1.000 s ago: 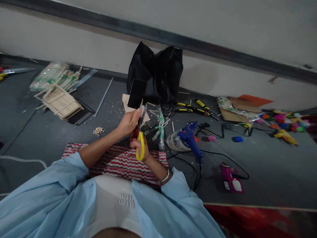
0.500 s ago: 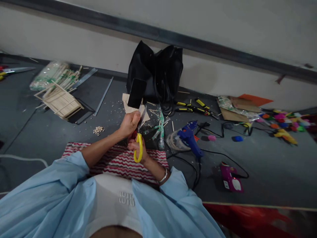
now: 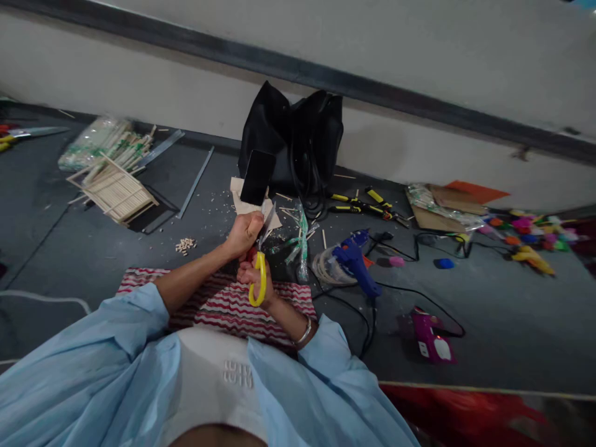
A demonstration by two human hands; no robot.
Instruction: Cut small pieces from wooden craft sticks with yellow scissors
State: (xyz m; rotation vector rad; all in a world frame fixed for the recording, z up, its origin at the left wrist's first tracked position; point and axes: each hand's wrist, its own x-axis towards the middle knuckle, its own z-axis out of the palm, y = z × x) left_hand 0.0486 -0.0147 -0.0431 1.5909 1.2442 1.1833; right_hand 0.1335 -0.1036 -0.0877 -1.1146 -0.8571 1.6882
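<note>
The right hand (image 3: 270, 290) had its fingers clamped on the scissors (image 3: 261, 256), 1 yellow loop (image 3: 263, 276) showing and the blades (image 3: 269, 222) pointing away from the body, at the far edge of the striped cloth (image 3: 218, 310); the left hand (image 3: 244, 234) was just beside the blades, its fingers curled together, though whether they pinched anything could not be told; beyond the hands, a dark phone (image 3: 257, 177) stood tilted before a black bag (image 3: 319, 133); small cut pieces (image 3: 185, 246) lay heaped to the left, a blue glue gun (image 3: 357, 264) to the right.
</note>
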